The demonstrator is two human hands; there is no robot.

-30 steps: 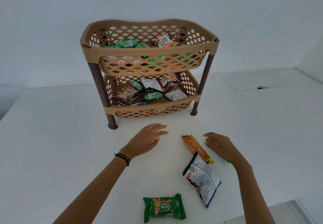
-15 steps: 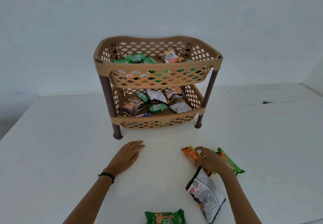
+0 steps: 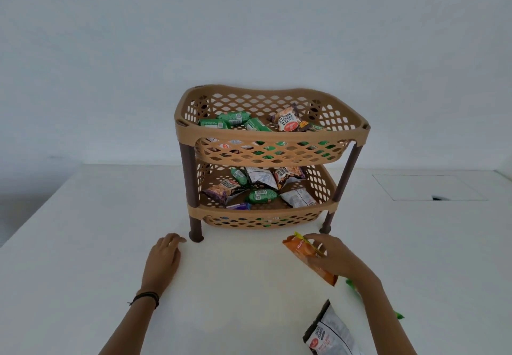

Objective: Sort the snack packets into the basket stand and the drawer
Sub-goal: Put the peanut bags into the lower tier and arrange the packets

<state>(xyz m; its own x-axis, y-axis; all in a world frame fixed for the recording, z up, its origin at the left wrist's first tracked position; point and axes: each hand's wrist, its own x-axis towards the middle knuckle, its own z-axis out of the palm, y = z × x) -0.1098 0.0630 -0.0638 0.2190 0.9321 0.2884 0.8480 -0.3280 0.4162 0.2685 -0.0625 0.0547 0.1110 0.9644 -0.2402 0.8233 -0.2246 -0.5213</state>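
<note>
A tan two-tier basket stand (image 3: pixel 271 134) with brown legs stands on the white table, both tiers holding several snack packets. My right hand (image 3: pixel 336 257) grips a long orange packet (image 3: pixel 300 249) just in front of the stand's right leg. My left hand (image 3: pixel 163 260) rests flat on the table beside the stand's front left leg, holding nothing. A black and white peanut packet (image 3: pixel 331 334) lies at the bottom edge. A green packet (image 3: pixel 352 284) is mostly hidden behind my right forearm.
The white table (image 3: pixel 83 243) ends on the left at an edge. A rectangular panel (image 3: pixel 426 187) with a small dark notch is set into the top at the right. A plain wall rises behind the stand.
My right hand has closed round the orange packet and lifted it toward the stand. My left hand slid left and settled flat. The camera tilted up, so the green packet near me left the view.
</note>
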